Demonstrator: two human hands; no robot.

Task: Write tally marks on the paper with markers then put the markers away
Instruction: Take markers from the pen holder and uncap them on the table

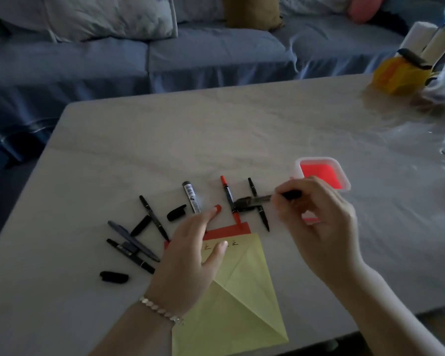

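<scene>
Head camera view, looking down at a pale table [242,129] in dim light, with a blue sofa [165,60] behind it.

The right hand [319,217] is raised just above the table, its fingers [280,199] pinched narrow around a dark marker [267,197]. The marker lies roughly level and points left, away from the fingertips, its far end blurred. Just beyond the knuckles sits a small clear tub with a red inside [323,174].

The left hand [190,255] hovers flat, palm down, fingers [211,214] loosely spread and holding nothing. It covers the top left part of a yellow-green paper [242,291] that has fold creases. Just right of its thumb, small marks [234,244] show near the paper's top edge. A red strip [229,231] lies along that edge, under the fingertips. A pale beaded bracelet [159,309] circles the left wrist.

Between the 2 hands lies a marker with orange ends [229,199], and beside it 2 thin black pens crossing each other [257,204], under the held marker. Just beyond the left fingertips are a grey marker with a printed label [191,199] and a loose black cap [176,213]. Left of that hand, several dark pens [136,242] lie scattered, with another black cap [113,276] nearest the camera.

At the far right corner, well apart from both hands, stand a yellow container [396,73] and crumpled clear plastic [442,83].
</scene>
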